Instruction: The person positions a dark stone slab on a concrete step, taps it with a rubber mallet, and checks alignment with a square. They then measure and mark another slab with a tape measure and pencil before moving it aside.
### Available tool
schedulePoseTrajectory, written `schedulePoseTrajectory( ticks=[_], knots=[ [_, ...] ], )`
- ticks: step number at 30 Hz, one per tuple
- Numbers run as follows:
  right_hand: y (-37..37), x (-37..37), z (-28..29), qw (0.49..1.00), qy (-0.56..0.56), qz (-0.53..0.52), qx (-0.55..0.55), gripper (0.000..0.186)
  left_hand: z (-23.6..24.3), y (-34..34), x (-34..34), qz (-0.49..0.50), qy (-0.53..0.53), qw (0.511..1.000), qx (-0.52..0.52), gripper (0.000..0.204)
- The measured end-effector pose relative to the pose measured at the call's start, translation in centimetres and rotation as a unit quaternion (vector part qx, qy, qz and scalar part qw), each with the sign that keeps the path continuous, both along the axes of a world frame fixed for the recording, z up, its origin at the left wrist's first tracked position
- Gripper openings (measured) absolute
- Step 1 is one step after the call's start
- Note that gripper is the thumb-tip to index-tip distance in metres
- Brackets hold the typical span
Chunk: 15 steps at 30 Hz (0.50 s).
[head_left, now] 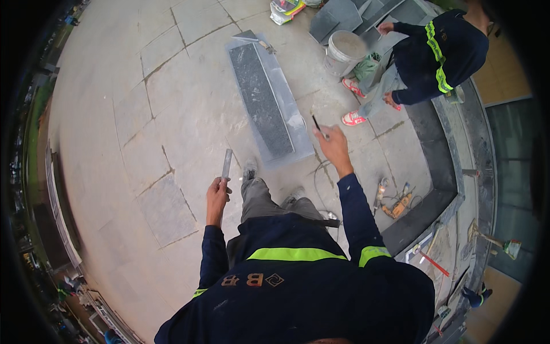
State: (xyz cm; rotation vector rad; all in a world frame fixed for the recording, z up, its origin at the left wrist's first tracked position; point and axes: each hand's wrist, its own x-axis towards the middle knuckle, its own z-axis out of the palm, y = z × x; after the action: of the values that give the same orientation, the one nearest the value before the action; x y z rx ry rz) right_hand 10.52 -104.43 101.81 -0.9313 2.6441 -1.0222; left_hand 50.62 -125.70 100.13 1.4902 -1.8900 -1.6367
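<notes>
My left hand (pixel 217 198) is closed around the lower end of a short, flat grey strip (pixel 227 164), which points up and away from me. In my right hand (pixel 334 150) is a thin black pen-like stick (pixel 315 122), pinched between the fingers with its tip upward. Both hands are raised in front of my body, apart from each other. Beyond them a long dark stone slab (pixel 260 100) lies on a larger pale grey slab (pixel 297 125). Neither hand appears to touch the slabs.
A co-worker (pixel 441 54) sits at the upper right by a white bucket (pixel 345 53) and stacked grey slabs (pixel 337 20). An orange power tool (pixel 398 205) and a grinder (pixel 380 192) lie right of my legs, with cables. A dark stone border (pixel 432 149) edges the paving.
</notes>
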Motion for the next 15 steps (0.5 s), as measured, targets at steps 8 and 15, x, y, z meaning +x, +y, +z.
schedulePoseTrajectory(
  ticks=[8, 15],
  knots=[
    [2.1, 7.3, 0.2, 0.884, -0.434, -0.065, -0.162, 0.044, -1.5, -11.9, -8.1, -0.223, -0.126, 0.963, -0.082, 0.036],
    [-5.4, 10.5, 0.5, 0.838, -0.414, -0.235, -0.264, 0.02, -3.9, -21.4, -15.0, -0.416, -0.167, 0.89, -0.083, 0.033]
  ],
)
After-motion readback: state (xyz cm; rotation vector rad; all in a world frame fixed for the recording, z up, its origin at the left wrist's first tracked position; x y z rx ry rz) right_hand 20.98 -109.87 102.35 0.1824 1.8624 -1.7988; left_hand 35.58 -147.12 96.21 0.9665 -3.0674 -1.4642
